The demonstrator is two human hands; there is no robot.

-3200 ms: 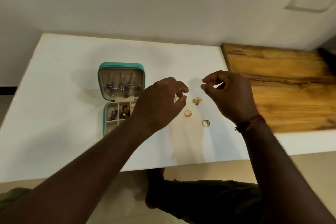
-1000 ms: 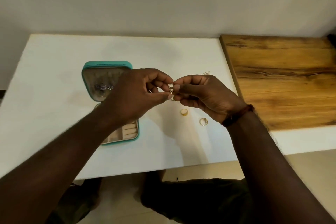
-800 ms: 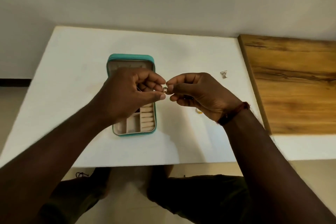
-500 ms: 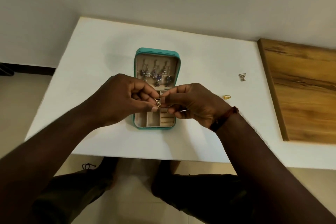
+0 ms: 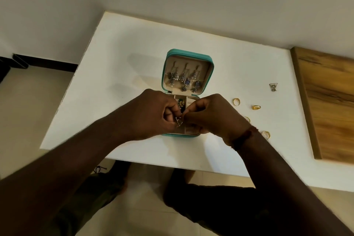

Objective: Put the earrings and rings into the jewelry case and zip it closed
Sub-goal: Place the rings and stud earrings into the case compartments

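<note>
A teal jewelry case (image 5: 188, 56) lies open on the white table (image 5: 126, 59), with several dangling earrings (image 5: 184, 80) hung in its raised lid. My left hand (image 5: 151, 114) and my right hand (image 5: 212, 115) meet over the case's lower tray, both pinching one small triangular earring (image 5: 179, 121) between their fingertips. Most of the tray is hidden by my hands. To the right of the case, gold rings lie loose on the table: one ring (image 5: 236, 101), another ring (image 5: 256, 107), and a third ring (image 5: 266, 134) near my right wrist. A matching triangular earring (image 5: 273, 86) lies further right.
A wooden board (image 5: 329, 101) covers the table's right end. The table's front edge runs just below my wrists, with my legs and the floor beneath. A plain wall stands behind the table.
My view has swung, so the case now sits in the middle and its lid's earrings show. My hands stayed joined on the small earring and sank lower over the tray.
</note>
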